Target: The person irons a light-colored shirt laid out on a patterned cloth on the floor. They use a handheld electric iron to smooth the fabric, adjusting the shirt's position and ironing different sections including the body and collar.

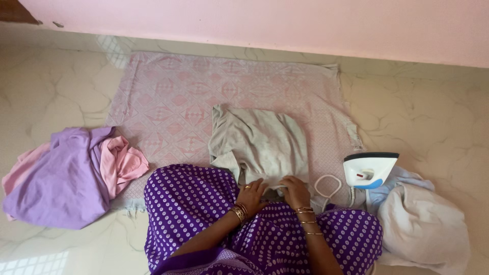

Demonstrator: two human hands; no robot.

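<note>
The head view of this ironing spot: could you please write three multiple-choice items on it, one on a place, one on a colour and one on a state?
1. Where does the iron stand?
A. at the right edge of the pink mat
B. on the purple pile
C. on the grey garment

2. What colour is the garment under both hands?
A. red
B. pale grey
C. black

3. How does the iron stand?
A. flat on its soleplate
B. upright on its heel
C. held in the air

Answers:
1 A, it stands beside the mat's frayed right edge.
2 B, the left hand and right hand press pale grey cloth.
3 B, it stands on end, with no hand on it.
</note>
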